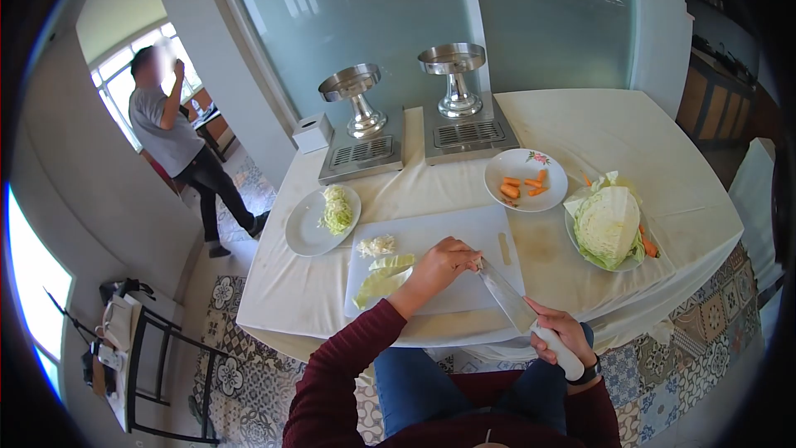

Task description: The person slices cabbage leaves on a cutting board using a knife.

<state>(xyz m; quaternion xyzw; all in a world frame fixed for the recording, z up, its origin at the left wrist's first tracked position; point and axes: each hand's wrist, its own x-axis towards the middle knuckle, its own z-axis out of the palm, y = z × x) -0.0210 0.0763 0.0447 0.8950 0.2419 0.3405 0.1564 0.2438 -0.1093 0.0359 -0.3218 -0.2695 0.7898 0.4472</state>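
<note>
A knife (507,299) with a broad blade and white handle slants over the near right corner of the white cutting board (448,232). My right hand (566,333) is wrapped round its handle. At the blade's tip, the fingers of my left hand (445,264) are closed in a pinch on it; a small pale bit shows there, too small to name. On the board left of my left hand lie pale green cabbage leaf pieces (383,282) and a small heap of shredded cabbage (376,245).
Shredded cabbage (337,211) sits on a left plate (303,228). A flowered plate (531,202) holds carrot pieces (511,189). At right, a cut cabbage (608,224) rests on a plate beside carrots (648,242). Two metal stands (365,120) are behind. A person (170,124) stands left.
</note>
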